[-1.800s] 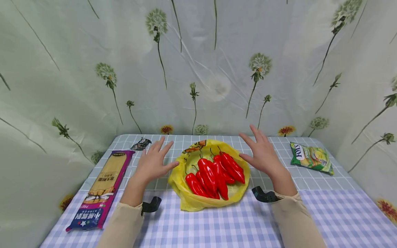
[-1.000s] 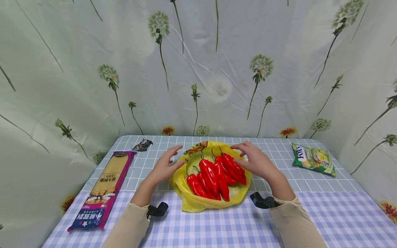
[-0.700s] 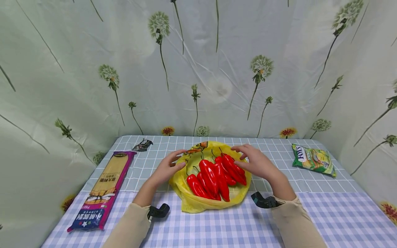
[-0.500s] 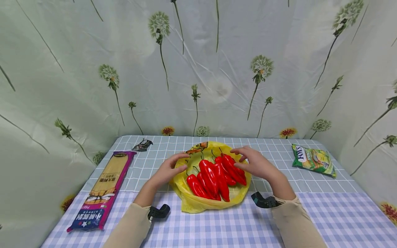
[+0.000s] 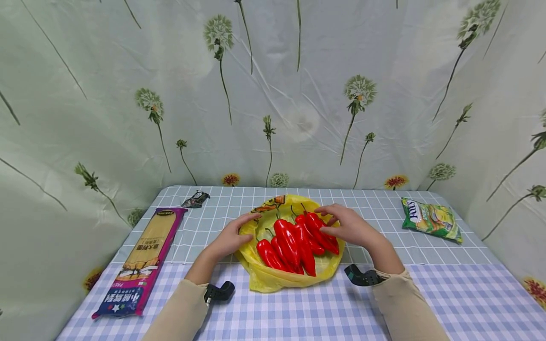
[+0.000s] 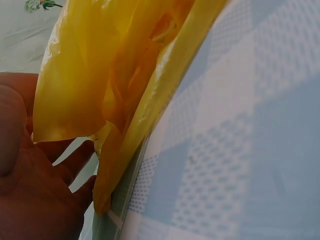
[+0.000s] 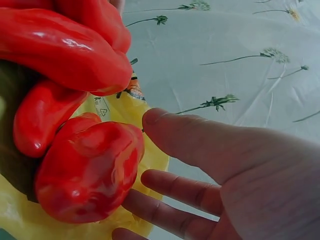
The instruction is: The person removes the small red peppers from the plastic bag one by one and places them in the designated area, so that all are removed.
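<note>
Several glossy red peppers (image 5: 286,241) with green stems lie in a yellow plastic bag (image 5: 279,282) whose mouth is spread wide. At the bag's left rim is my left hand (image 5: 228,238), thumb and fingers apart. The left wrist view has fingers (image 6: 75,162) against the yellow plastic (image 6: 75,100), which hides part of them. Over the right side, my right hand (image 5: 353,227) has thumb and fingers parted, tips beside the rightmost pepper (image 5: 322,234). Close up in the right wrist view, the fingers of this hand (image 7: 185,190) reach the near pepper (image 7: 90,175).
A long pasta packet (image 5: 141,260) lies on the left. Behind it is a small black packet (image 5: 195,199). A green FOX'S bag (image 5: 431,219) sits at the far right. Below is a checked cloth (image 5: 264,317), and a flowered curtain (image 5: 298,94) hangs behind the table.
Both hands have come down and inward from above the bag's sides to its rim. Their spread fingers have bent a little. Peppers and packets stay where they were.
</note>
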